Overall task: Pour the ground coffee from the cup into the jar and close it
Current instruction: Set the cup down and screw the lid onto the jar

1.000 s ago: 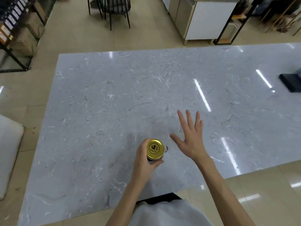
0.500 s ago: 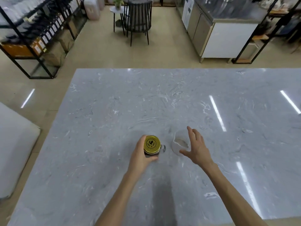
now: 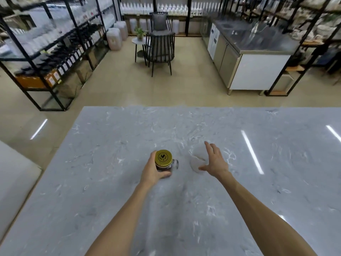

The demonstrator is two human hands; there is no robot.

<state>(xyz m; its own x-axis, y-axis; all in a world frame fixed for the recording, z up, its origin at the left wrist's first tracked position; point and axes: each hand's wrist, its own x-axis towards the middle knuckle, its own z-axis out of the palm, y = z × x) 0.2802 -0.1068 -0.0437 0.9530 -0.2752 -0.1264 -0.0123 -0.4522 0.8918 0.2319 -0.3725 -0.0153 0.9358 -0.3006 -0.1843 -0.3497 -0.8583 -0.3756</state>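
A glass jar [image 3: 166, 166] with dark coffee inside and a gold lid [image 3: 163, 157] on top stands on the grey marble table [image 3: 114, 141]. My left hand [image 3: 152, 171] is wrapped around the jar's left side. Just right of it sits a clear, nearly see-through plastic cup [image 3: 197, 159], hard to make out against the marble. My right hand [image 3: 214, 161] curls around the cup's right side with fingers spread; I cannot tell whether it touches the cup.
The marble table reaches across the whole foreground; its far edge lies beyond the jar. Behind it are black shelving racks [image 3: 48, 52] at left, a dark chair [image 3: 160, 50] in the middle and a steel counter [image 3: 251, 58] at right.
The view has tilted up, showing more of the room. My right hand has come closer around the cup. My left hand keeps hold of the jar.
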